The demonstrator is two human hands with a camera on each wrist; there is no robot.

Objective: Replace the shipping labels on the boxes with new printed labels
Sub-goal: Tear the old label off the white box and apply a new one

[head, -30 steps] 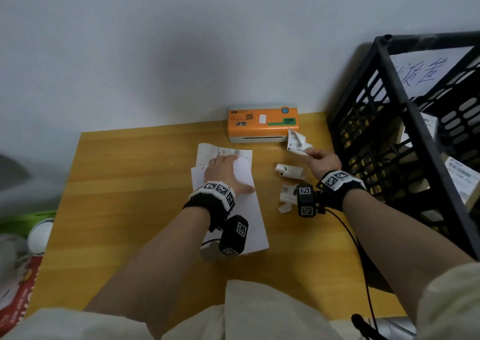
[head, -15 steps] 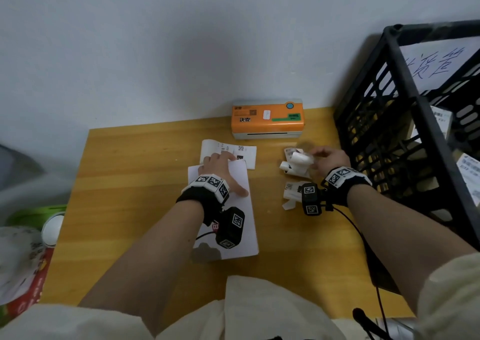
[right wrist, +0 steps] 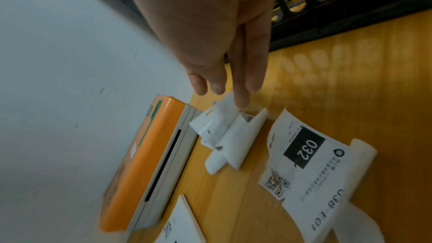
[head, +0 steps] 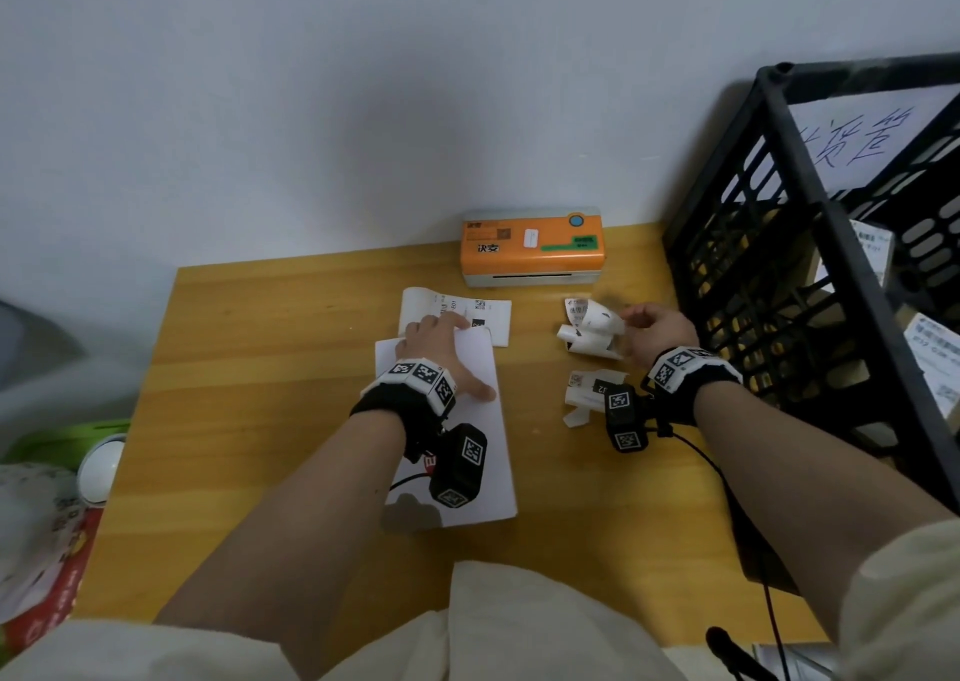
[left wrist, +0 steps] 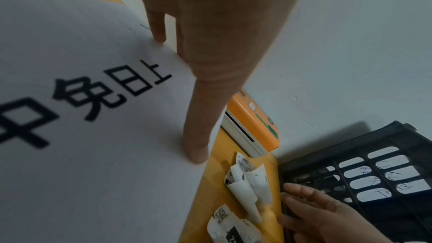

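Observation:
My left hand (head: 457, 353) lies flat with straight fingers on a white printed sheet (head: 483, 451), pressing it to the wooden table (head: 260, 368). In the left wrist view the fingers (left wrist: 196, 151) reach the sheet's (left wrist: 81, 154) far edge. A fresh label strip (head: 491, 311) lies just beyond it, in front of the orange label printer (head: 532, 243). My right hand (head: 641, 324) is open; one straight fingertip (right wrist: 242, 103) touches a pile of curled peeled labels (right wrist: 224, 136). Another peeled label marked 032 (right wrist: 311, 163) lies nearer to me.
A black slatted crate (head: 810, 264) stands at the table's right edge, holding labelled boxes (head: 935, 363) and a handwritten sign. Off the left edge sit a green container and a red-and-white bag (head: 52, 550). The wall is close behind the printer.
My right hand carried a crumpled label from beside the printer down to the pile and released it, its fingers now straight. The left hand stayed on the sheet.

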